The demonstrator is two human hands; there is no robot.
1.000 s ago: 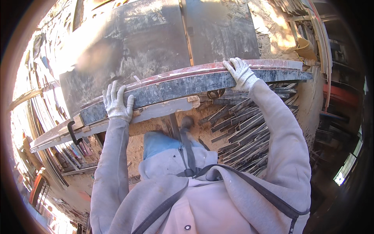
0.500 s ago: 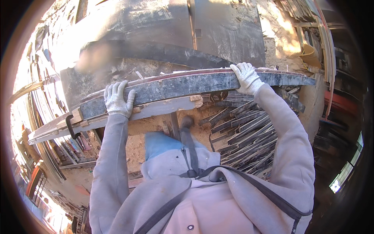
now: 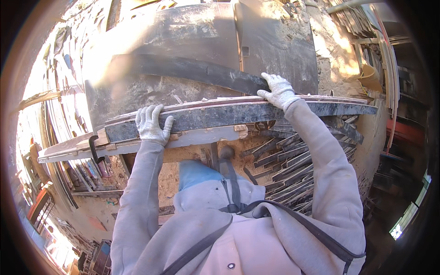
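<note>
Both my hands wear pale knit gloves. My left hand (image 3: 153, 125) lies on the left part of a long dark wooden strip (image 3: 201, 115), fingers stretched across it toward its far edge and thumb apart. Several strips are layered there, with reddish and pale edges along the far side. My right hand (image 3: 278, 91) is further right, above the far edge of the layered strips. Its fingers reach left, thumb apart, at the near end of a separate black strip (image 3: 197, 68). Whether the fingertips press on that strip I cannot tell.
A grey beam (image 3: 201, 139) runs under the layered strips, with a black clamp (image 3: 95, 149) at its left. Large dark panels (image 3: 279, 50) lie beyond. Cut strips are heaped (image 3: 293, 160) at the right, below the beam. Long slats (image 3: 55, 114) are piled at the left.
My right hand has left the layered strips' edge and reached left toward the black strip, its fingers now pointing left. My left hand stays on the layered strips. The view has shifted slightly.
</note>
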